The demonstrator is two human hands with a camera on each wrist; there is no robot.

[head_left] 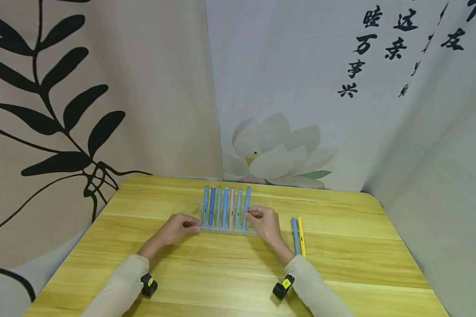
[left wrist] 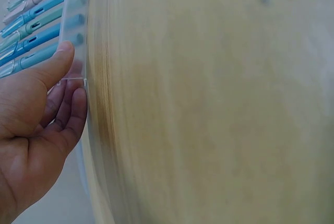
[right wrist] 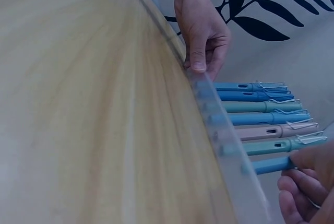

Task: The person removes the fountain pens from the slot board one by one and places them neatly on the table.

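Note:
A clear plastic pen rack (head_left: 230,231) stands on the wooden table with several capped pens upright in a row, in blue, green and pink. My left hand (head_left: 181,228) pinches the rack's left end between thumb and fingers; in the left wrist view the thumb (left wrist: 61,59) lies on its clear edge. My right hand (head_left: 265,222) pinches the blue pen (head_left: 247,202) at the right end of the row. In the right wrist view this blue pen (right wrist: 271,165) has its lower end in the rack, beside a green pen (right wrist: 266,146).
To the right of my right forearm, a blue pen (head_left: 295,235) and a yellow pen (head_left: 302,237) lie side by side on the table (head_left: 353,246). A printed cloth backdrop (head_left: 162,88) hangs behind the table's far edge. Each wrist wears a small black camera.

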